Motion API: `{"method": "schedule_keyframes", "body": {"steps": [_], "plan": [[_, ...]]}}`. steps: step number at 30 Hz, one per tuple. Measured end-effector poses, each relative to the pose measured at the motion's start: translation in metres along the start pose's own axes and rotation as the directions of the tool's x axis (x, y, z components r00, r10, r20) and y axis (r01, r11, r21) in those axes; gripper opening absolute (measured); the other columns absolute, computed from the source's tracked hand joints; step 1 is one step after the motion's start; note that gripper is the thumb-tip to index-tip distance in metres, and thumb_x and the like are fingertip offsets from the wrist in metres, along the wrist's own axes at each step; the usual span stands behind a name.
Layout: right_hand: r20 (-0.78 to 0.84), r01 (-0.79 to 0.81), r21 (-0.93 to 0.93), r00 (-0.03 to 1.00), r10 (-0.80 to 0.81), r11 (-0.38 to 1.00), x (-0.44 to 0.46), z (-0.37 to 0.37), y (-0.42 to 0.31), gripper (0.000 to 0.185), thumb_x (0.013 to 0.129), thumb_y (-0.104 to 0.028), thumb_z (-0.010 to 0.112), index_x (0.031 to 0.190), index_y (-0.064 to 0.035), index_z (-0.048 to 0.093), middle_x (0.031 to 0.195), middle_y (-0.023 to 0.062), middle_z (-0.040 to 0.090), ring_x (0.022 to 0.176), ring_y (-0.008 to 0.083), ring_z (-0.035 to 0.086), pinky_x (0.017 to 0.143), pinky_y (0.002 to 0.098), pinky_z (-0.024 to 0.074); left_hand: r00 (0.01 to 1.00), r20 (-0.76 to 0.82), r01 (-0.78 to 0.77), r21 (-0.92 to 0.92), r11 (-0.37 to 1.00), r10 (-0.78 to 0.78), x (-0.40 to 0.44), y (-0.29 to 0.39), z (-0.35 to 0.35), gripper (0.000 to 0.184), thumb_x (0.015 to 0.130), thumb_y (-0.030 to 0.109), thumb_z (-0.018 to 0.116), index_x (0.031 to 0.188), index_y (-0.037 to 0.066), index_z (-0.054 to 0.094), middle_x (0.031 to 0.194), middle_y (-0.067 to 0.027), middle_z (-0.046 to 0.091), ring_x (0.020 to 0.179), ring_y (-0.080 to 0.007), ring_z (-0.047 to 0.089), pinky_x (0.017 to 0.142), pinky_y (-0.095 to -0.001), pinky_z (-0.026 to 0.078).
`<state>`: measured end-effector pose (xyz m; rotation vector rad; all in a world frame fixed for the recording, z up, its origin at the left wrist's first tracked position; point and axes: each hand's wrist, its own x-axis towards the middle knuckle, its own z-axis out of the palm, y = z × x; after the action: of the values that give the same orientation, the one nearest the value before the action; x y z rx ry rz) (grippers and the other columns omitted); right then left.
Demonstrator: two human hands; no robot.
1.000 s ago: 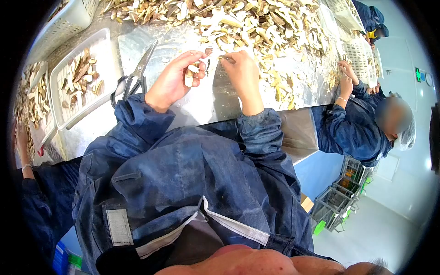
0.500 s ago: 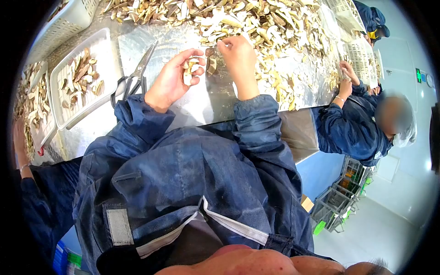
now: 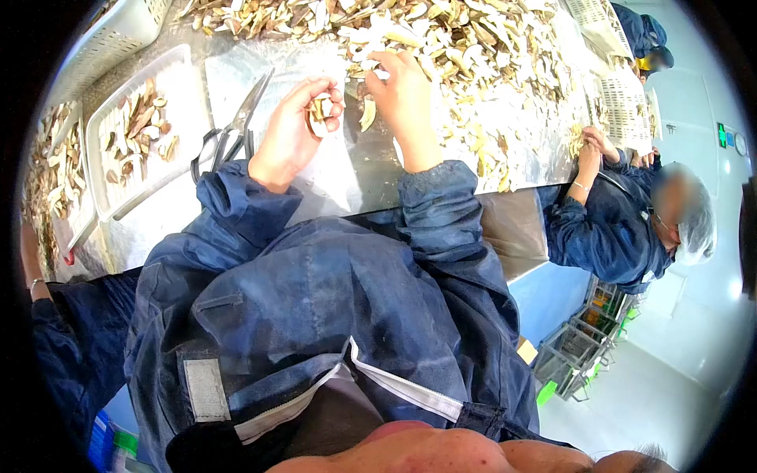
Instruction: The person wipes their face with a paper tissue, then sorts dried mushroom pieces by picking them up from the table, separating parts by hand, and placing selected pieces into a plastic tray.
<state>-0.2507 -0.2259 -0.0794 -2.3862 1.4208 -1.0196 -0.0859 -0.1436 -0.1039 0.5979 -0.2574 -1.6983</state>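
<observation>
My left hand [image 3: 293, 130] is closed around a few pale mushroom slices [image 3: 319, 112], above the metal table [image 3: 315, 175]. To its right, my right hand [image 3: 400, 91] is at the near edge of a large heap of sliced mushrooms [image 3: 473, 59], its thumb and fingers pinched on a small pale slice [image 3: 382, 74]. A yellowish slice [image 3: 367, 114] lies just left of the right hand. Black-handled scissors [image 3: 233, 130] rest on the table left of my left hand, their blades pointing away from me.
A white tray [image 3: 96, 150] with some slices stands left of the scissors. White perforated baskets [image 3: 118, 47] are at the far left and far right [image 3: 623, 102]. A co-worker [image 3: 611, 221] is at the right side of the table; another person's arm [image 3: 33, 260] shows at the left edge.
My right hand has moved slightly away from me and left, to the heap's edge. My left hand still holds slices and has turned a little. The co-worker at the right has shifted their hands slightly.
</observation>
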Motion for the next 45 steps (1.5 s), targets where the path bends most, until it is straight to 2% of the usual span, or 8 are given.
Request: {"method": "schedule_keyframes", "body": {"steps": [5, 8, 12, 15, 20, 24, 31, 45], "plan": [[0.030, 0.083, -0.014, 0.996, -0.083, 0.996, -0.008, 0.008, 0.012, 0.016, 0.081, -0.013, 0.072, 0.095, -0.0059, 0.074, 0.088, 0.0152, 0.067, 0.080, 0.0310, 0.065, 0.070, 0.0371, 0.0527, 1.000, -0.002, 0.006, 0.015, 1.000, -0.006, -0.001, 0.002, 0.001, 0.015, 0.098, 0.018, 0.055, 0.107, 0.006, 0.059, 0.091, -0.0055, 0.061, 0.075, -0.0147, 0.057, 0.057, -0.0253, 0.044], [0.136, -0.242, 0.161, 0.966, 0.222, 0.957, -0.021, -0.011, -0.001, 0.015, 0.082, -0.013, 0.072, 0.095, -0.0051, 0.074, 0.089, 0.0119, 0.070, 0.077, 0.0220, 0.066, 0.070, 0.0320, 0.0525, 1.000, -0.014, 0.006, 0.028, 1.000, -0.006, -0.002, 0.003, 0.003, 0.015, 0.098, 0.018, 0.055, 0.107, 0.006, 0.059, 0.091, -0.0055, 0.061, 0.076, -0.0149, 0.056, 0.058, -0.0253, 0.044], [0.248, -0.445, 0.252, 0.888, 0.387, 0.859, -0.023, -0.036, -0.002, 0.015, 0.086, -0.011, 0.072, 0.098, -0.0015, 0.073, 0.090, 0.0052, 0.071, 0.081, 0.0095, 0.065, 0.073, 0.0243, 0.0515, 1.000, -0.001, -0.010, 0.021, 1.000, 0.010, -0.003, 0.001, 0.003, 0.018, 0.099, 0.020, 0.055, 0.107, 0.005, 0.059, 0.092, -0.0062, 0.062, 0.077, -0.0154, 0.057, 0.058, -0.0259, 0.044], [0.317, -0.506, 0.585, 0.862, 0.397, 0.633, -0.020, -0.045, -0.007, 0.015, 0.088, -0.005, 0.071, 0.102, 0.0009, 0.070, 0.093, 0.0052, 0.071, 0.082, 0.0095, 0.065, 0.077, 0.0219, 0.0516, 1.000, -0.017, 0.016, 0.050, 0.999, -0.015, -0.004, 0.002, 0.006, 0.026, 0.101, 0.028, 0.052, 0.112, 0.005, 0.058, 0.097, -0.0073, 0.064, 0.081, -0.0165, 0.060, 0.061, -0.0269, 0.046], [0.469, -0.494, 0.738, 0.865, 0.177, 0.460, -0.014, -0.059, -0.041, 0.018, 0.091, -0.006, 0.070, 0.106, 0.0022, 0.069, 0.096, 0.0042, 0.071, 0.086, 0.0092, 0.065, 0.078, 0.0219, 0.0519, 0.992, 0.075, 0.097, 0.029, 0.995, -0.098, -0.005, 0.002, 0.013, 0.048, 0.105, 0.047, 0.038, 0.126, 0.006, 0.051, 0.104, -0.0097, 0.066, 0.092, -0.0185, 0.065, 0.066, -0.0286, 0.051], [0.114, -0.363, 0.238, 0.931, 0.346, 0.901, -0.006, -0.044, -0.003, 0.013, 0.086, -0.015, 0.070, 0.091, -0.0026, 0.072, 0.091, 0.0143, 0.069, 0.080, 0.0256, 0.069, 0.072, 0.0344, 0.0536, 0.990, 0.063, 0.128, 0.015, 0.992, -0.129, -0.004, 0.003, 0.008, 0.037, 0.103, 0.037, 0.047, 0.122, 0.006, 0.053, 0.104, -0.0090, 0.065, 0.089, -0.0179, 0.063, 0.066, -0.0280, 0.050], [0.061, 0.060, -0.229, 0.997, -0.047, 0.972, -0.017, -0.012, -0.002, 0.011, 0.079, -0.014, 0.073, 0.087, -0.0067, 0.074, 0.083, 0.0121, 0.065, 0.076, 0.0325, 0.064, 0.068, 0.0407, 0.0517, 0.998, 0.015, 0.064, 0.033, 0.997, -0.064, -0.006, 0.007, 0.008, 0.021, 0.096, 0.013, 0.055, 0.115, 0.006, 0.056, 0.099, -0.0091, 0.065, 0.084, -0.0167, 0.062, 0.064, -0.0267, 0.049], [0.057, -0.127, 0.185, 0.991, 0.118, 0.975, -0.033, -0.040, -0.034, 0.021, 0.076, -0.005, 0.076, 0.093, -0.0033, 0.063, 0.087, 0.0118, 0.064, 0.075, 0.0245, 0.064, 0.067, 0.0363, 0.0520, 0.995, 0.085, 0.047, 0.119, 0.992, -0.057, -0.005, 0.001, 0.008, 0.017, 0.096, 0.015, 0.059, 0.111, 0.007, 0.058, 0.104, -0.0079, 0.065, 0.083, -0.0143, 0.063, 0.061, -0.0251, 0.049]]}}
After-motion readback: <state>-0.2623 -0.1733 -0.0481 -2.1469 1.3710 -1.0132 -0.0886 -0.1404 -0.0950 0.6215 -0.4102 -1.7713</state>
